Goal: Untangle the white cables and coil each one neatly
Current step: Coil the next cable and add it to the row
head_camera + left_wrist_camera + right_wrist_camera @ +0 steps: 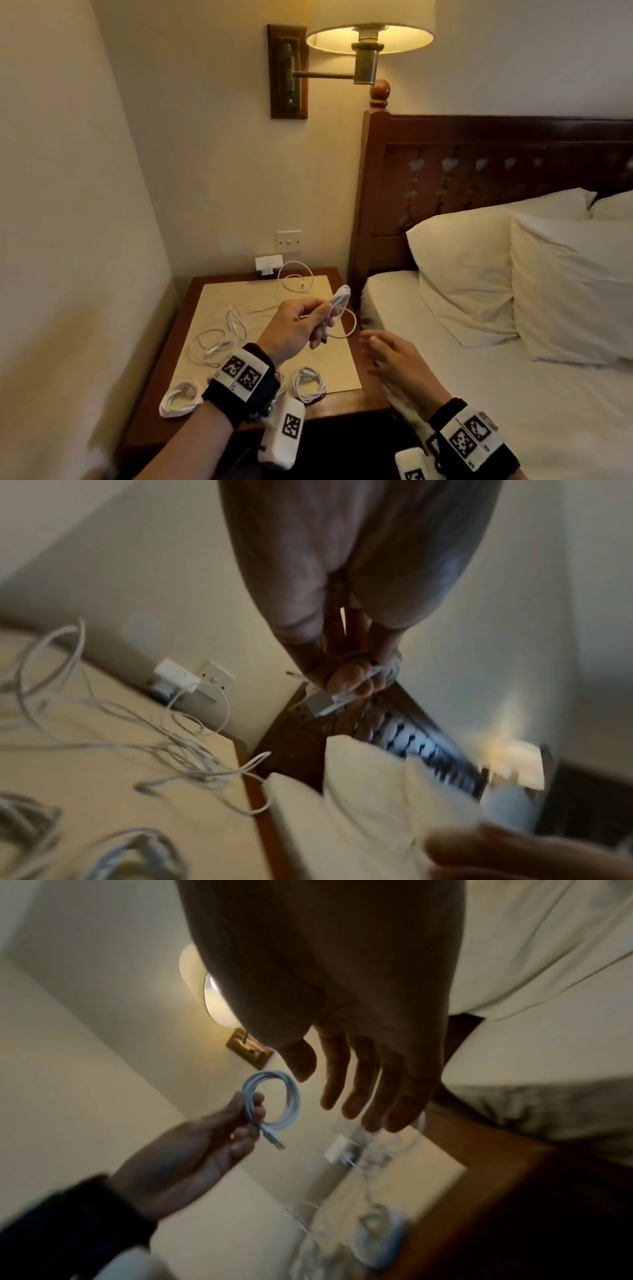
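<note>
My left hand (294,329) holds a coiled white cable (337,303) above the bedside table (154,404), fingers and thumb pinching one side of the loop so that the ring stands up from my fingertips and its plug end (276,1141) dangles just below them. In the right wrist view the same coil (274,1102) shows as a tidy round of several turns, gripped between my thumb and curled fingers. My right hand (394,359) hangs just beside it over the table's near right corner, palm down, fingers (356,1091) straight and slightly spread, gripping nothing and touching nothing. On the pale mat (267,370) that covers the tabletop, loose white cables (219,339) lie in open, overlapping loops toward the left and middle, not yet wound. Two finished coils rest along the front edge: one (181,399) at the near left corner on the bare wood, another (308,383) further right on the mat's front margin, partly hidden behind my left wrist. At the back, a white charger (269,264) sits plugged in against the wall, with its own cable (296,279) curling in a wide loop onto the mat. A lit wall lamp (370,36) hangs above; a bed with white pillows (479,274) stands to the right, against a carved wooden headboard (479,164).
</note>
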`<state>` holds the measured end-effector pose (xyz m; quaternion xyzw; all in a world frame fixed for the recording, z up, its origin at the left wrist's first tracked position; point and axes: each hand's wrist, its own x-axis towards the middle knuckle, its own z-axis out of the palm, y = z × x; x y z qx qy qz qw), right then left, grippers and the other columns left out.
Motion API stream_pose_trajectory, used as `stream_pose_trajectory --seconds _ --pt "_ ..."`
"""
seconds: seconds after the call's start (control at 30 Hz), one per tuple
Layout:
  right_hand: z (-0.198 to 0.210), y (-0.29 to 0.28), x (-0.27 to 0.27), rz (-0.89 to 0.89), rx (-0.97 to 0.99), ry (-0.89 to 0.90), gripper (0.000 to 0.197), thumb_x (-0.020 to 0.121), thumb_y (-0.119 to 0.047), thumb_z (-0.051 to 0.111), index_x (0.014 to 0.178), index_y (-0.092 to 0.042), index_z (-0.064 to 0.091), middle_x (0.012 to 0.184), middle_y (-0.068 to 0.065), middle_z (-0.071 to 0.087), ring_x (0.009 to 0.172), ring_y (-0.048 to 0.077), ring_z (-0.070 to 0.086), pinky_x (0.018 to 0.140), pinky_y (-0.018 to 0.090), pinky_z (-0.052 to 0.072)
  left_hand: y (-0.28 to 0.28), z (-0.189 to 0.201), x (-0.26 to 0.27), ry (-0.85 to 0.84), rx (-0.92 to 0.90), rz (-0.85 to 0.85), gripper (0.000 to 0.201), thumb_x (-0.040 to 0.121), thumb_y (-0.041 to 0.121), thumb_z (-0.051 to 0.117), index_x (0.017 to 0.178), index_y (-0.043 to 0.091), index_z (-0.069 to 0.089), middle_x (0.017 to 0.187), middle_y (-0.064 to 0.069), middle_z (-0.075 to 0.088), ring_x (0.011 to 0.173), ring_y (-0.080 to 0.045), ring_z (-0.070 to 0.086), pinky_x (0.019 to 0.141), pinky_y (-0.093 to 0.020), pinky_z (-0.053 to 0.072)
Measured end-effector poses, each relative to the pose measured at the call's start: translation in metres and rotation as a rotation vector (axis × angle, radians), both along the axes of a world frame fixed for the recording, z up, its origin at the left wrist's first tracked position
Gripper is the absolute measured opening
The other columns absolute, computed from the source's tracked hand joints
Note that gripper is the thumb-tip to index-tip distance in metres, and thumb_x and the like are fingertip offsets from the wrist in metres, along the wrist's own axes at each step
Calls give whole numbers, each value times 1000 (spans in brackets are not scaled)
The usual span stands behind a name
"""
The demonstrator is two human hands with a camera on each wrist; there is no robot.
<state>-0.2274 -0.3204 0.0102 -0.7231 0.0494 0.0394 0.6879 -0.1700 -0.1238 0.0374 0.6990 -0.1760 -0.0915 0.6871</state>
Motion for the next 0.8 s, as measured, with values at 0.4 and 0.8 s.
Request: stream_pose_trajectory --seconds 0.4,0.8 --pt "-135 -50 -101 338 -640 241 4 91 -33 65 91 -35 68 93 -14 65 96 -13 55 79 5 40 -67 -155 -3 -530 804 24 19 98 18 52 92 6 66 95 -9 59 86 -27 58 78 -37 45" --pt "-159 -53 -105 378 -764 151 12 89 -31 65 86 -42 60 86 -5 47 79 0 51 72 13 39 -79 -181 3 -423 1164 -48 25 102 23 42 103 8 62 114 -6 50 93 -29 60 79 -42 51"
